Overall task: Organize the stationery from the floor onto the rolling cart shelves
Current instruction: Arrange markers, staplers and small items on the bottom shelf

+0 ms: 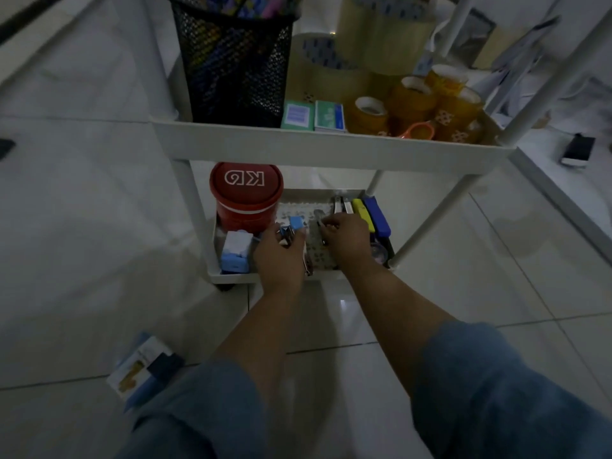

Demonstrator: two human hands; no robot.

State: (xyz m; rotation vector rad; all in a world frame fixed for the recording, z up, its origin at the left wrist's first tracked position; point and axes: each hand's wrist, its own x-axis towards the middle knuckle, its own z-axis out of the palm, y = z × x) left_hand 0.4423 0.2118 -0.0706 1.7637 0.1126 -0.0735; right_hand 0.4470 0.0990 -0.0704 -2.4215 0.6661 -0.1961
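Observation:
Both hands reach into the lower shelf (231, 277) of the white rolling cart. My left hand (278, 253) pinches a small blue binder clip (295, 223) with metal handles. My right hand (346, 238) has curled fingers on a small dark metal object (320, 223) over the shelf's patterned liner; what it is I cannot tell. On the same shelf stand a red lidded tub (246, 197), a blue-and-white box (235, 251), and staplers in metal, yellow (361, 209) and blue (377, 216) at the right.
The upper shelf (331, 144) holds a black mesh pen cup (233, 67), two small boxes (313, 115), and several tape rolls (417, 101). A packaged item (142, 369) lies on the tiled floor near my left sleeve. A phone (578, 150) lies at the right.

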